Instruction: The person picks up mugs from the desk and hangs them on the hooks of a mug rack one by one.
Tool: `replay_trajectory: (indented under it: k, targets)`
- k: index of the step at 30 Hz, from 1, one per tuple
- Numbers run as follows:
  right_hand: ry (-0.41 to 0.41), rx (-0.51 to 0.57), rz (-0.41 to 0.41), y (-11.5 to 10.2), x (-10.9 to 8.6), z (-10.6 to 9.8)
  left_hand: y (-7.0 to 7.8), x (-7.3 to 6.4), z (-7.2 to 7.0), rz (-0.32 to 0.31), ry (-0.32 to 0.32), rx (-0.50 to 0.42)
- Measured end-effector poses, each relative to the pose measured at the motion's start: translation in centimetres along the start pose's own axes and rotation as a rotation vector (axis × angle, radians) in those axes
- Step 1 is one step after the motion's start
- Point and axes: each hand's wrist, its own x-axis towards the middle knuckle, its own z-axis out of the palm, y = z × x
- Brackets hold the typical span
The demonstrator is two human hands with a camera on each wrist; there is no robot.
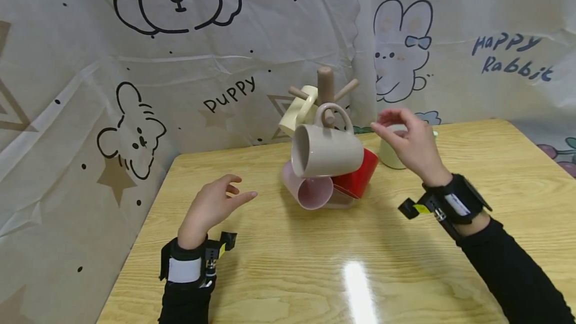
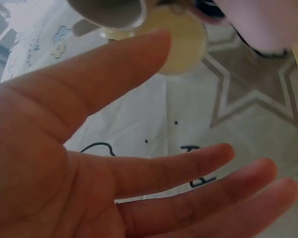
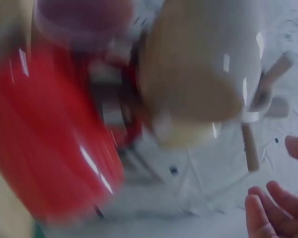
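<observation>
A wooden mug tree (image 1: 326, 84) stands on the table, hung with mugs. Its front peg carries a greyish-white mug (image 1: 337, 153) by the handle, mouth facing left. Behind that hangs a pale yellow mug (image 1: 294, 118); lower down are a pink mug (image 1: 293, 184) and a red mug (image 1: 368, 171). To the right of the tree, my right hand (image 1: 416, 146) is raised with bent, parted fingers and holds nothing. It partly covers a light green mug (image 1: 389, 156) on the table behind it. My left hand (image 1: 211, 209) hovers left of the pink mug, thumb and fingers spread, holding nothing.
The wooden table (image 1: 279, 274) reaches back to a pale cloth backdrop (image 1: 270, 29) printed with animal drawings. Bare pegs (image 1: 347, 90) stick out from the top of the mug tree. Each wrist wears a strapped camera mount (image 1: 459, 204).
</observation>
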Motion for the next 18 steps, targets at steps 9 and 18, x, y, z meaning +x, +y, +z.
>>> replay_trajectory:
  k: [9, 18]
  targets:
    - [-0.211, -0.446, -0.506, -0.5, 8.6, -1.1, -0.4, 0.2, 0.3, -0.066, -0.070, 0.157]
    - [-0.395, -0.569, -0.618, -0.4, 11.4, -0.9, -0.2, 0.4, 0.7, -0.060, -0.082, 0.176]
